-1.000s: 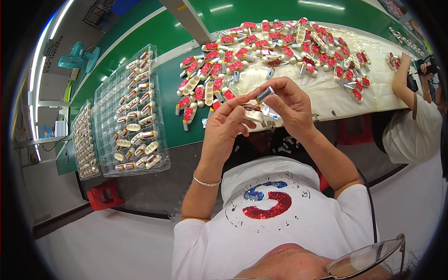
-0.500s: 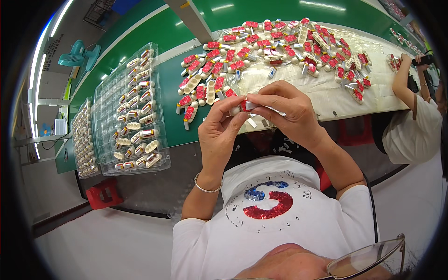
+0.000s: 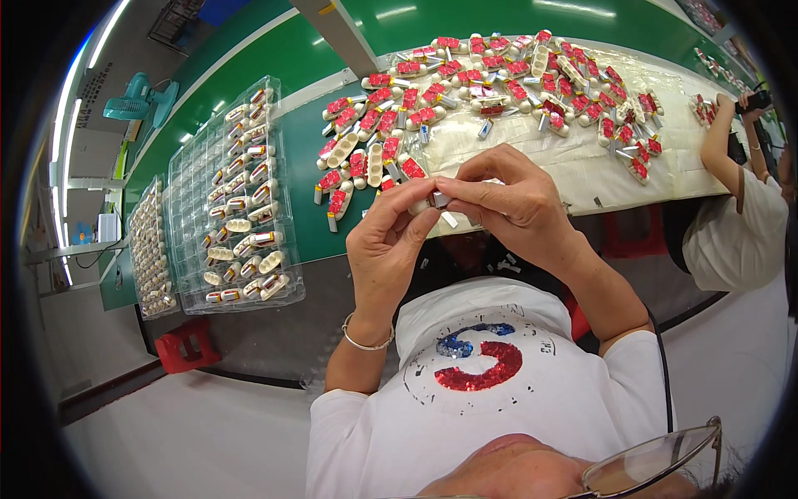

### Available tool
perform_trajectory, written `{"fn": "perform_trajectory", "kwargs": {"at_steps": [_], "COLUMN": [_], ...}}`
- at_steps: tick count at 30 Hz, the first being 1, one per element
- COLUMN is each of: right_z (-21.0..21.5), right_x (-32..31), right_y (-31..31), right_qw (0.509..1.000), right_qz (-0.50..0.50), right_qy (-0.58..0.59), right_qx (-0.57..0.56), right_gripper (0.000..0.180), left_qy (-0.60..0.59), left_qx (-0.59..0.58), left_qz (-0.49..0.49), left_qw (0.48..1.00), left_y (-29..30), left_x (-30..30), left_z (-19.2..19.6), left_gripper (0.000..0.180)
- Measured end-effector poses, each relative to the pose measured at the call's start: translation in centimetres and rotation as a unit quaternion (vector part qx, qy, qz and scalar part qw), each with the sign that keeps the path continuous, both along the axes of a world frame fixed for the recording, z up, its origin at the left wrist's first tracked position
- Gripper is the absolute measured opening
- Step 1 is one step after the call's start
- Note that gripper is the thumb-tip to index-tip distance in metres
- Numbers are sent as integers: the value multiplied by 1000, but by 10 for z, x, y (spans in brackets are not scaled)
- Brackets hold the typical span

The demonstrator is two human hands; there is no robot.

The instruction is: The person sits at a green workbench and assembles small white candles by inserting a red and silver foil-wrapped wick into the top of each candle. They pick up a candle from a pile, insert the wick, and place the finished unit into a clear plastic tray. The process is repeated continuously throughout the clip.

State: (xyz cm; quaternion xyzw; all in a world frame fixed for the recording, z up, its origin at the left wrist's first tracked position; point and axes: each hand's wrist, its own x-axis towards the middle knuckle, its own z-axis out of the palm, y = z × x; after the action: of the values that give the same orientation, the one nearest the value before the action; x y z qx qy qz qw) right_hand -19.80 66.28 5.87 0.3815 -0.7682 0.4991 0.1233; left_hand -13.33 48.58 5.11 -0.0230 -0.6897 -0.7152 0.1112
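Observation:
Over the front edge of the table, my left hand (image 3: 392, 229) pinches the end of a small white rounded part (image 3: 418, 207) between thumb and fingertips. My right hand (image 3: 517, 204) is closed at a small silver block (image 3: 441, 200) on the same piece; fingertips hide much of it. Beyond my hands lies a wide pile of similar white oval parts (image 3: 376, 162), many with red film and silver blocks on them. A loose silver block (image 3: 485, 129) lies among them.
To the left stands a clear compartment tray (image 3: 187, 200) partly filled with parts, with a fuller tray (image 3: 150, 258) beyond it. A metal post (image 3: 337, 33) rises behind the pile. Red stools (image 3: 188, 346) stand below. A co-worker's arm (image 3: 721, 145) reaches in at right.
My fingers have shifted on the piece; its red film showed between them before, and now the silver block shows. My left hand has moved slightly left and down.

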Motion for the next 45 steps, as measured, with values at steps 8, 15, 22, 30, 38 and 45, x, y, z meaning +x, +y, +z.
{"fn": "perform_trajectory", "kwargs": {"at_steps": [8, 15, 22, 30, 38, 45], "right_z": [-4, -12, -7, -26, -39, -38], "right_x": [4, 4, 9, 13, -5, -30], "right_y": [-3, -5, -4, -6, -11, -7], "right_qw": [1000, 971, 889, 879, 863, 987], "right_qz": [-9, 41, 93, 85, 82, -11], "right_qy": [-10, -191, -406, -402, -461, -161], "right_qx": [11, -136, -191, -243, -187, -8], "right_gripper": [27, 40, 37, 32, 35, 40], "left_qy": [-19, -18, 10, 25, 74, 49], "left_qx": [38, 105, 61, -7, -201, -265], "left_qz": [8, 45, 39, 11, 46, 124], "left_qw": [999, 993, 997, 1000, 976, 955], "left_y": [3, 4, 8, 8, 5, -62], "left_x": [1, -3, 2, 4, -13, -4], "left_z": [1, -6, -1, -7, -14, -6], "left_gripper": [29, 27, 25, 25, 30, 29]}}
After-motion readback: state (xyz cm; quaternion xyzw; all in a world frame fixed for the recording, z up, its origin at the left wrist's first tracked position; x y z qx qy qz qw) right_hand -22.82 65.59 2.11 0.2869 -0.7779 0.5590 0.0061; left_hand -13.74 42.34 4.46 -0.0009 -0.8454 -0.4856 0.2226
